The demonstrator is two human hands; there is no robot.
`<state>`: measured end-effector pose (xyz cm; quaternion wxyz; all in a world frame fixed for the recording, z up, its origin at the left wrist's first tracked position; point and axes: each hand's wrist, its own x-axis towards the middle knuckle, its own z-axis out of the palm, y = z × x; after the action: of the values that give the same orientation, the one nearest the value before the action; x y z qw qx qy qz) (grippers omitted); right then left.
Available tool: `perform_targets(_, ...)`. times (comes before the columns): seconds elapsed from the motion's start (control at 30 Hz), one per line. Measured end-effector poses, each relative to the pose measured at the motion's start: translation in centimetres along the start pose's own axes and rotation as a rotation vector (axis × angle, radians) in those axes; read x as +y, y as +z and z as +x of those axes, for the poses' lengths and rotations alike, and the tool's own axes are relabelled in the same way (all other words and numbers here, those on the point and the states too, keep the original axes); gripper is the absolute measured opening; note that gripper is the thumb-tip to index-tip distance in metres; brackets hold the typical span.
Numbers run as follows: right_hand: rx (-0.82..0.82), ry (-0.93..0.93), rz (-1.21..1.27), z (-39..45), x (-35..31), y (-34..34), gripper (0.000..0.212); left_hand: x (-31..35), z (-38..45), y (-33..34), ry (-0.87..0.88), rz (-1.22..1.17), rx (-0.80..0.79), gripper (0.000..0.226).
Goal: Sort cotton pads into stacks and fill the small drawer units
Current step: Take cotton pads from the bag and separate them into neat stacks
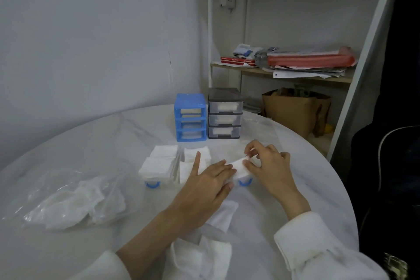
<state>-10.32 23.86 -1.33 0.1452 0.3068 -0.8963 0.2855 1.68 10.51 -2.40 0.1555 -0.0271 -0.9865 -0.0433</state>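
Observation:
A blue drawer unit (pixel 190 117) and a grey drawer unit (pixel 224 113) stand side by side at the table's far middle; the grey one's drawers show white pads inside. In front of them lie clear drawers with blue handles (pixel 152 183), holding stacks of white cotton pads (pixel 156 165). My left hand (pixel 204 185) rests flat over the middle drawer, fingers on a pad stack (pixel 241 168). My right hand (pixel 268 163) pinches that same stack from the right. Loose pads (pixel 200 254) lie near me between my forearms.
A clear plastic bag with more white pads (pixel 75 202) lies at the left on the plastic-covered round table (pixel 91 138). Behind the table stands a shelf (pixel 284 70) with papers and a brown paper bag (pixel 295 111). A dark chair (pixel 391 166) is at the right.

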Motion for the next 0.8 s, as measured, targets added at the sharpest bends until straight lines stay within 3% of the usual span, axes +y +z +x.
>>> perform_targets(0.1, -0.01, 0.0, -0.068, -0.1, -0.1, 0.0, 0.006, 0.0, -0.1, 0.1, 0.039, 0.047, -0.019, 0.075)
perform_targets(0.37, -0.02, -0.029, -0.155, -0.1, -0.3, 0.3, 0.017, 0.0, 0.0, 0.1, 0.047, 0.106, -0.051, 0.084)
perform_targets(0.43, -0.009, -0.041, -0.145, -0.1, -0.4, 0.2, 0.016, 0.0, -0.1, -0.1, 0.045, 0.053, -0.036, 0.078)
perform_targets(0.57, 0.039, -0.083, -0.071, -0.1, -0.6, 0.1, 0.012, -0.5, -0.1, -0.7, 0.034, -0.202, 0.067, 0.039)
perform_targets(0.67, 0.05, -0.138, 0.03, -0.3, -1.1, 0.2, 0.007, -0.9, -0.7, -1.5, -0.001, -0.451, 0.194, 0.03)
perform_targets(0.8, 0.059, -0.224, 0.126, -0.9, -1.7, 0.3, 0.007, -1.7, -2.1, -2.5, -0.045, -0.553, 0.295, 0.03)
